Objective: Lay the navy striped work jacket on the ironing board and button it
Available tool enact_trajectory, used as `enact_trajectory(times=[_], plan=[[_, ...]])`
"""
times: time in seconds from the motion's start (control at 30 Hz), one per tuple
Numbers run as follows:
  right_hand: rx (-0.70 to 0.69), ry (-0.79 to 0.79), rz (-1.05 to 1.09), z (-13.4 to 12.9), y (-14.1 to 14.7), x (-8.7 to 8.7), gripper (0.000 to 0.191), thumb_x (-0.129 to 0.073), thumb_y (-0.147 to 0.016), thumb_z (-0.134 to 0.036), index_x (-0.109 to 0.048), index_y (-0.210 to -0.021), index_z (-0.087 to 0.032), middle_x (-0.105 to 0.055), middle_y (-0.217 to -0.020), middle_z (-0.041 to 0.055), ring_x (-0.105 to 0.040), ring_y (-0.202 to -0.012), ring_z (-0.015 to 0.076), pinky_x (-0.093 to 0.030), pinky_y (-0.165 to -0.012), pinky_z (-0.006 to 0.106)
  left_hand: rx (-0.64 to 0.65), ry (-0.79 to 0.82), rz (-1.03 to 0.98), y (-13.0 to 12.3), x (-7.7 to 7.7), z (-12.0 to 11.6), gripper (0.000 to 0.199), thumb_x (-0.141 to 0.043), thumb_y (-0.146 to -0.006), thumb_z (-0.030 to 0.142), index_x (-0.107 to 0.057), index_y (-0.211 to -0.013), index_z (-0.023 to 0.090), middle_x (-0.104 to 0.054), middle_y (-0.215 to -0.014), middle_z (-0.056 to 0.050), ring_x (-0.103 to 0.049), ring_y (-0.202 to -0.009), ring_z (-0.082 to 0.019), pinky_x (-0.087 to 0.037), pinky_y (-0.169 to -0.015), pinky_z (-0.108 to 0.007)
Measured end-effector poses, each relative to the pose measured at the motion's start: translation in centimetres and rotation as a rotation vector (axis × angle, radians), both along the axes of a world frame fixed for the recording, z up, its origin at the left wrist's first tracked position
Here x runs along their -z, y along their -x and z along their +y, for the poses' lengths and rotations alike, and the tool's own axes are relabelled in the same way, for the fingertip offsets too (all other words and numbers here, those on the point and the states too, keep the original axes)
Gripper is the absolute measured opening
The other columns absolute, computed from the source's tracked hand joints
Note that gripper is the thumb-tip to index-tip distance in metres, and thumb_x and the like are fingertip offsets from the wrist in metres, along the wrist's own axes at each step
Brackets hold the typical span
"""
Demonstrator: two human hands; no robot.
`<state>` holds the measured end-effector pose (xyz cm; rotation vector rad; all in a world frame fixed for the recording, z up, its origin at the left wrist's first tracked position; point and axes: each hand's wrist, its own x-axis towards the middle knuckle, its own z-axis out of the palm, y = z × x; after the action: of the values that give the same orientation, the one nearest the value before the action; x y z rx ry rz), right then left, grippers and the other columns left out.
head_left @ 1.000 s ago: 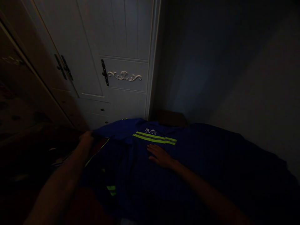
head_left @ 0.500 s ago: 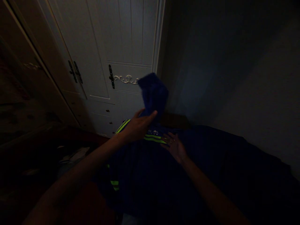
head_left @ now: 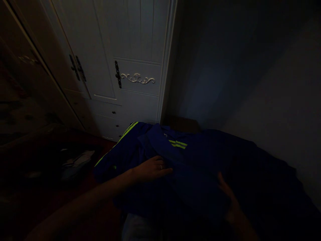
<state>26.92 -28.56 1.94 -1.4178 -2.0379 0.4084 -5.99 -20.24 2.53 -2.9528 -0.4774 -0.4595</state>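
Observation:
A dark blue jacket [head_left: 160,142] with neon yellow-green stripes is spread out in front of me, and a loose fold of its cloth lies across the striped part. On that fold rests my left hand [head_left: 154,167], back upward and wearing a ring, with its fingers laid over the fabric. Further right and closer to me, my right hand [head_left: 232,201] is at the blue cloth with one digit stretched out. Deep shadow hides most of its other fingers. Small white print shows beside the stripes.
A white wardrobe [head_left: 135,43] with dark handles and a carved ornament stands ahead. To its right is a bare wall [head_left: 213,80], with a brown object [head_left: 182,124] low against it. Dark fabric [head_left: 263,167] extends right. Pale items [head_left: 77,164] lie at the left above a red floor.
The blue cloth my left hand held raised is now down on the jacket. My left hand has come lower, while my right hand has shifted right and towards me.

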Motion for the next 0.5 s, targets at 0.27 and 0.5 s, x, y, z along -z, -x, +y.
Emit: enact_trajectory(times=[0.27, 0.5], plan=[[0.274, 1.066, 1.004, -3.7, 1.7, -1.5, 0.088, -0.083, -0.064, -0.044, -0.049, -0.142, -0.024, -0.064, -0.129, 0.0130, -0.065, -0.113, 0.0319, -0.048, -0.101, 0.046, -0.848, 0.167, -0.258, 4.8, 1.9, 2.4, 0.059, -0.054, -0.080, 0.019, -0.043, -0.136, 0.007, -0.053, -0.133, -0.024, -0.052, -0.122, -0.034, -0.045, -0.098, -0.048], [0.260, 1.026, 1.145, -5.1, 2.1, -4.5, 0.082, -0.077, -0.064, -0.041, -0.049, -0.141, -0.030, -0.065, -0.129, 0.0098, -0.064, -0.113, 0.0325, -0.048, -0.099, 0.048, -1.127, 0.645, -0.483, 6.7, 2.6, 6.4, 0.062, -0.066, -0.075, 0.040, -0.049, -0.126, 0.011, -0.057, -0.129, -0.020, -0.057, -0.117, -0.031, -0.046, -0.097, -0.038]])
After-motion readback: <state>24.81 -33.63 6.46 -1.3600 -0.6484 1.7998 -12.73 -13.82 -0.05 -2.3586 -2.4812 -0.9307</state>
